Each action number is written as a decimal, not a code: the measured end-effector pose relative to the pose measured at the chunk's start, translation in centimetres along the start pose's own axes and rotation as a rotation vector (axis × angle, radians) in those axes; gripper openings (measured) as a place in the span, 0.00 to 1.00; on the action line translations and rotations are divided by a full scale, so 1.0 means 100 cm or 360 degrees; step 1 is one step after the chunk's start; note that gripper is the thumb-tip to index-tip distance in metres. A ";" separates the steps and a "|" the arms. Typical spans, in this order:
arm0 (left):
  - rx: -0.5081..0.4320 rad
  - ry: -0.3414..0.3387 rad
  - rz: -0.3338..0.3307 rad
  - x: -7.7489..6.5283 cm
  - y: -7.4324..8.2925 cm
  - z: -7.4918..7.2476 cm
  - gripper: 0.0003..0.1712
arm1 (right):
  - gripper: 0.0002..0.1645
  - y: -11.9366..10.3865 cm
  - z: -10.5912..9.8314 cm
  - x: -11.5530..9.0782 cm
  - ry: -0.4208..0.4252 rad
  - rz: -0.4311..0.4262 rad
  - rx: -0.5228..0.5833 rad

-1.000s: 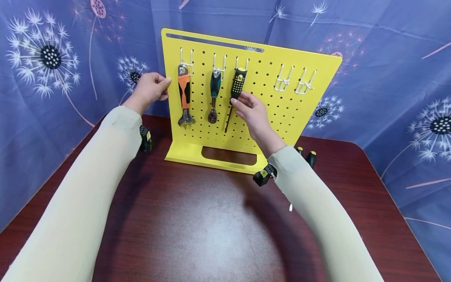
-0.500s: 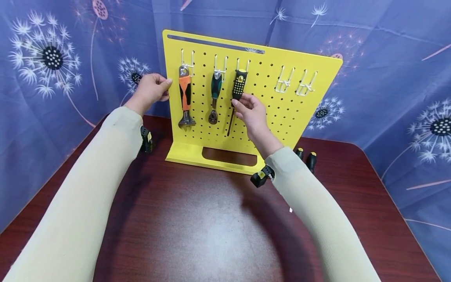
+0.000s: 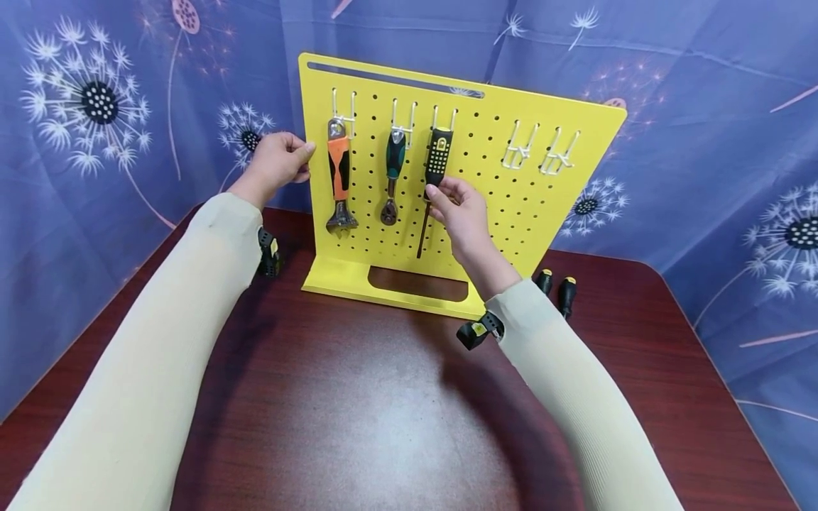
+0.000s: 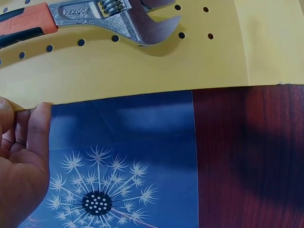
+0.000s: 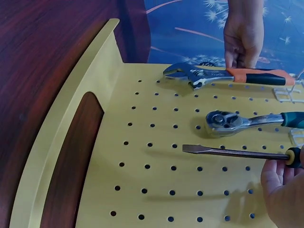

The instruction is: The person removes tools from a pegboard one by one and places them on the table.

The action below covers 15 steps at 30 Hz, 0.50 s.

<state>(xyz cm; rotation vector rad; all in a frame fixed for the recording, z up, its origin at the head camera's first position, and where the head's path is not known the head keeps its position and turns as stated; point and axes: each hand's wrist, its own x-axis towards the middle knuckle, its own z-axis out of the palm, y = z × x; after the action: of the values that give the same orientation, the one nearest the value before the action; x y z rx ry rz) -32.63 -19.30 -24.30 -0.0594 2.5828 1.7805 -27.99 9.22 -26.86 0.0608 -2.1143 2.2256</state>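
Observation:
My right hand (image 3: 465, 216) pinches the lower handle of a black and yellow flat-blade screwdriver (image 3: 437, 160). The handle's top is at a white double hook on the yellow pegboard (image 3: 511, 213), its blade pointing down. In the right wrist view the screwdriver shaft (image 5: 237, 152) runs across the board's holes. My left hand (image 3: 277, 165) pinches the pegboard's left edge between thumb and fingers. Beside it hangs an orange and black adjustable wrench (image 3: 339, 174), also seen in the left wrist view (image 4: 95, 16). Between the wrench and the screwdriver hangs a green-handled ratchet wrench (image 3: 394, 160).
Two white hooks (image 3: 519, 145) at the board's upper right hold nothing. Behind my right forearm lie two black-handled tools with yellow ends (image 3: 566, 294) on the dark red table (image 3: 358, 397). A blue dandelion-print curtain (image 3: 396, 28) stands behind the board.
The screwdriver's tip has swung lower and slightly right, and its handle has dropped a little with my right hand. My left hand keeps its hold on the board's edge.

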 end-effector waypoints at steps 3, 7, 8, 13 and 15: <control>-0.0001 0.0004 -0.0007 0.000 0.001 0.001 0.13 | 0.18 -0.001 0.000 -0.004 -0.0011 -0.0002 0.0004; 0.0000 0.0009 -0.0026 0.000 0.001 0.001 0.13 | 0.16 -0.002 0.000 -0.008 -0.0025 0.0013 0.0004; -0.0001 0.0008 -0.0029 0.000 0.001 0.001 0.13 | 0.15 -0.002 0.000 -0.009 -0.0026 0.0020 0.0002; 0.0000 0.0008 -0.0034 0.000 0.002 0.001 0.12 | 0.11 -0.005 -0.002 -0.014 -0.0045 0.0039 0.0011; 0.0011 0.0003 -0.0027 0.001 0.001 0.002 0.12 | 0.09 -0.006 -0.003 -0.015 -0.0059 0.0040 0.0017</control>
<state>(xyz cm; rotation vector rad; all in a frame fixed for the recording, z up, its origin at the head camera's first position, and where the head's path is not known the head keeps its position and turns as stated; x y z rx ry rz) -32.72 -19.11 -24.23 -0.0830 2.5819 1.7669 -26.40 9.49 -26.41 0.0772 -2.1336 2.2677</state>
